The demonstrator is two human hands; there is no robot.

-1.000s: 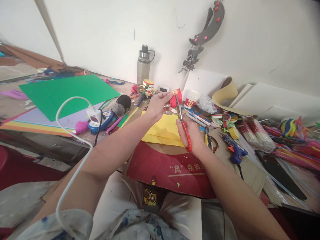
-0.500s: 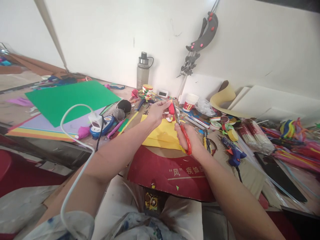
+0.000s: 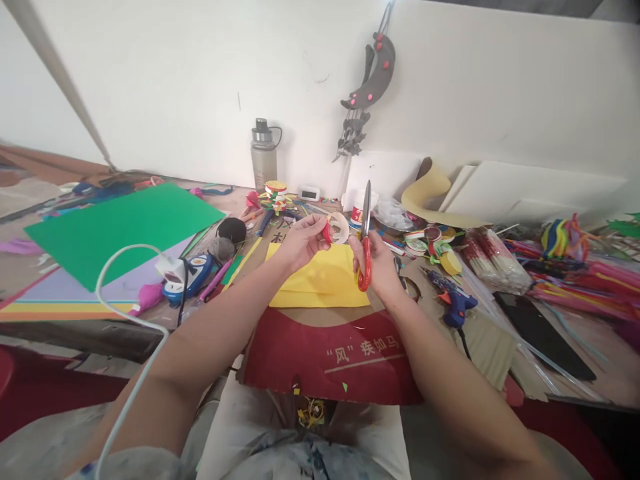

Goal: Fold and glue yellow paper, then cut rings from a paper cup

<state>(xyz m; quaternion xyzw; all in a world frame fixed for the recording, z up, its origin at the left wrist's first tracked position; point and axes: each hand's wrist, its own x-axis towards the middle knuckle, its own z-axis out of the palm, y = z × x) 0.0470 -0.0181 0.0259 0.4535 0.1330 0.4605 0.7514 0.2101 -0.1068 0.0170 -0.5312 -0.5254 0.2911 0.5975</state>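
My left hand (image 3: 305, 241) is closed, pinching a small curled red-and-white paper piece (image 3: 340, 228) between thumb and fingers. Its pale part bends round in an open loop toward my other hand. A pair of scissors (image 3: 367, 247) with red handles is gripped in my right hand (image 3: 381, 263), blades pointing up and looking closed. The right fingertips are close to the paper loop; whether they touch it I cannot tell. Below both hands lies a yellow sheet (image 3: 320, 280) on red printed cardboard (image 3: 295, 353).
A glue gun (image 3: 456, 303) and a black phone (image 3: 543, 333) lie to the right. Left are a large green sheet (image 3: 125, 230) and a blue-and-white device (image 3: 193, 277) with a white cable. A water bottle (image 3: 264, 157) and paper cup (image 3: 357, 210) stand behind.
The scissors have come away from the paper piece and swung upright, blades up. The loop of the paper piece now shows more openly. The whole view has shifted slightly.
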